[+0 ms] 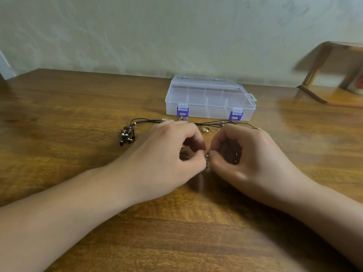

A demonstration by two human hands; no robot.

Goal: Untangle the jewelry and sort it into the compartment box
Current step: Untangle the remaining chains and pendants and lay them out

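At the far left, the beaded end of a black cord necklace (127,134) is lying on the wooden table (59,118), its dark and reddish beads bunched together, its cords running right behind the hands. The left forearm is reaching in from the lower left corner, angled up and to the right, and the left hand (169,154) is resting knuckles-up with its fingers curled inward; thumb and forefinger are pinching together on a small gold-coloured piece of jewelry (207,155), too blurred to name. Just past the fingertips, a few gold rings (205,128) are sitting on the table beside the cords. Behind them, the clear compartment box (210,99) is standing shut, with both blue latches (182,111) facing the person. The right hand (249,156) is mirroring the left, coming in from the lower right, its fingers curled and its thumb and forefinger pinching the same small piece, so the two hands' fingertips are nearly touching. At the far right, a wooden stand (330,75) is sitting, blurred.
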